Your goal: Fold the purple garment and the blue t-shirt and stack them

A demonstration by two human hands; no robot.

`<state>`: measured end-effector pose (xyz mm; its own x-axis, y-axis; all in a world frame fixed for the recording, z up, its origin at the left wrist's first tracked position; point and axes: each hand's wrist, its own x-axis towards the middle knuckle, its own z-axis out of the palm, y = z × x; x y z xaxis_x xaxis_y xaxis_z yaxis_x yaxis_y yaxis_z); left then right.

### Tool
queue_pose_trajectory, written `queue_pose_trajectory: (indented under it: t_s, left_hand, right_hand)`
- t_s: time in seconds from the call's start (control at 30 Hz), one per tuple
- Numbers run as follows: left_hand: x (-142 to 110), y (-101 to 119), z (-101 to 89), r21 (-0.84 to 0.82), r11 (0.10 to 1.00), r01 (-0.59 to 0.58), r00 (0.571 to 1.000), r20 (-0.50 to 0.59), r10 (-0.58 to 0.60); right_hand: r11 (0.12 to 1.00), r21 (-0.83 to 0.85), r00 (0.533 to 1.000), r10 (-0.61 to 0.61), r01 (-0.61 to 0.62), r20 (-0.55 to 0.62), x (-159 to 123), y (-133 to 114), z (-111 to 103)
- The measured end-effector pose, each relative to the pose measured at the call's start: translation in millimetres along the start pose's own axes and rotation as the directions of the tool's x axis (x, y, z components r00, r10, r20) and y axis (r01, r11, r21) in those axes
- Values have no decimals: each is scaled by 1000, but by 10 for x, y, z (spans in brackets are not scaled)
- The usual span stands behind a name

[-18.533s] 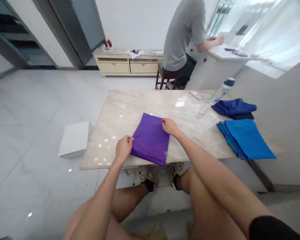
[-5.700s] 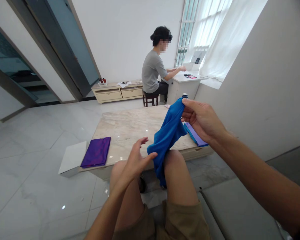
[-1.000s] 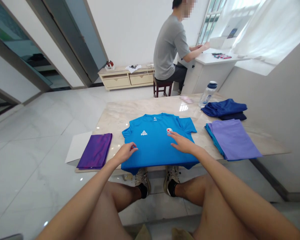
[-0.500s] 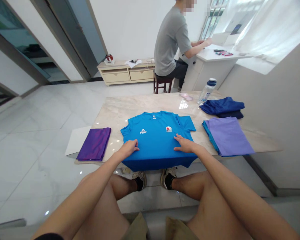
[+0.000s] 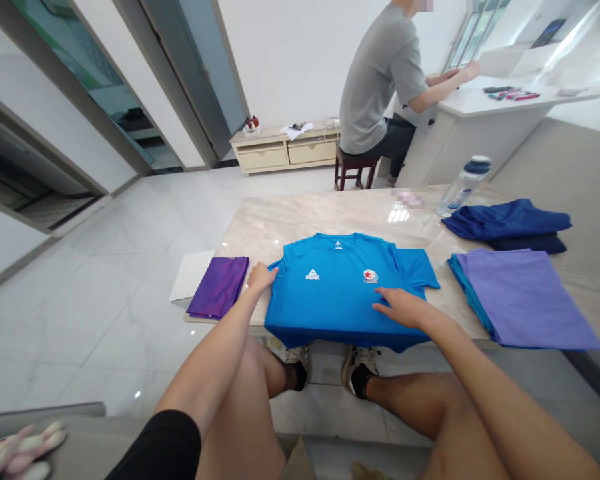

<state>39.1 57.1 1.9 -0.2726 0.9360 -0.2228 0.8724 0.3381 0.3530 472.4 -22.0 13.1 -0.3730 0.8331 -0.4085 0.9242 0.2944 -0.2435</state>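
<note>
A bright blue T-shirt [image 5: 340,293] with white logos lies spread face up on the marble table [image 5: 305,217], its hem hanging over the near edge. My left hand [image 5: 261,275] is closed on the shirt's left sleeve at the shoulder. My right hand [image 5: 403,307] lies flat with fingers spread on the shirt's lower right part. A folded purple shirt [image 5: 219,286] lies at the table's left end, just beside my left hand.
A stack of folded lilac and blue shirts [image 5: 520,297] lies on the right, with crumpled dark blue clothes [image 5: 507,221] and a water bottle [image 5: 464,187] behind. A white board [image 5: 190,275] sticks out under the purple shirt. A person in grey [image 5: 380,80] sits at a desk beyond.
My left hand has slid from the shirt's lower left up to its left sleeve and closed on it. My right hand has stayed flat on the lower right. The view has shifted.
</note>
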Motion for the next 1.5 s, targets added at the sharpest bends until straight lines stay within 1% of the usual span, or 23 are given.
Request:
queue_pose_trajectory:
  t_s: [0.1, 0.17, 0.23, 0.27, 0.3, 0.37, 0.4, 0.43, 0.47, 0.53, 0.6, 0.7, 0.77, 0.83, 0.9, 0.97, 1.03, 1.1, 1.17, 1.23, 1.33, 1.4, 1.5]
  left_hand:
    - [1, 108, 23, 36, 999, 16, 1000, -21, -15]
    - [-60, 225, 6, 35, 997, -65, 997, -32, 66]
    - [-182, 352, -4, 18, 980, -197, 980, -11, 197]
    - [-263, 413, 3, 4, 959, -283, 959, 29, 283]
    - [-351, 469, 21, -12, 924, -381, 921, 84, 381]
    - [-524, 563, 80, -38, 827, -561, 809, 190, 557]
    - [-595, 600, 115, -38, 784, -619, 761, 219, 611]
    - [-649, 631, 147, -23, 759, -651, 736, 226, 638]
    - [-684, 658, 174, 4, 757, -654, 740, 212, 638]
    - [-700, 702, 210, 65, 794, -605, 792, 158, 590]
    - [-667, 750, 231, 110, 825, -555, 831, 122, 543]
    - [-607, 871, 281, 145, 865, -480, 877, 110, 468]
    - [-598, 991, 355, 158, 890, -428, 903, 112, 415]
    - [-624, 1124, 459, 177, 901, -395, 917, 130, 377]
    - [-674, 1246, 575, 182, 902, -392, 917, 156, 367]
    - [-718, 1333, 673, 142, 909, -392, 915, 160, 370]
    - [-727, 1374, 731, 76, 922, -380, 919, 144, 367]
    - [-677, 1367, 737, 11, 935, -356, 927, 127, 351]
    - [-568, 1308, 692, -62, 945, -320, 940, 106, 325]
    - [-419, 1190, 610, -164, 950, -267, 957, 71, 282]
    - [-187, 891, 443, -347, 925, -158, 985, 12, 173]
    - [-63, 634, 320, -482, 874, -68, 997, -8, 74]
    - [68, 241, 148, -677, 734, 56, 995, -20, -95]
  right_hand:
    - [999, 14, 999, -33, 33, -28, 60, -16, -27]
    - [999, 23, 998, -44, 45, -40, 71, -45, -49]
    - [998, 28, 998, -50, 51, -43, 65, -87, -79]
    - [998, 29, 998, -49, 50, -40, 58, -109, -97]
    - [998, 30, 998, -46, 47, -33, 50, -130, -117]
    - [998, 42, 999, -41, 41, -7, 32, -162, -154]
    - [998, 52, 999, -40, 40, 7, 25, -173, -170]
    - [997, 63, 999, -39, 38, 18, 18, -179, -184]
    - [997, 74, 999, -38, 36, 26, 14, -181, -194]
    - [996, 84, 999, -31, 28, 33, 8, -176, -205]
    - [996, 83, 999, -27, 24, 27, 4, -170, -208]
    - [997, 77, 1000, -21, 20, 16, -11, -172, -211]
    - [997, 73, 1000, -14, 12, 17, -28, -183, -215]
    - [997, 71, 1000, -9, 8, 21, -45, -196, -216]
    - [998, 70, 1000, -11, 10, 23, -58, -203, -212]
    - [998, 69, 1000, -15, 14, 25, -62, -202, -202]
    - [998, 69, 1000, -17, 15, 23, -59, -198, -190]
    - [997, 76, 1000, -22, 20, 17, -53, -196, -181]
    - [996, 90, 1000, -29, 28, 11, -47, -196, -175]
    - [994, 99, 999, -35, 34, 8, -38, -195, -173]
    - [995, 92, 999, -35, 34, 14, -17, -180, -179]
    - [996, 87, 999, -28, 26, 15, 0, -155, -191]
    - [992, 122, 1000, -20, 20, 1, 21, -89, -219]
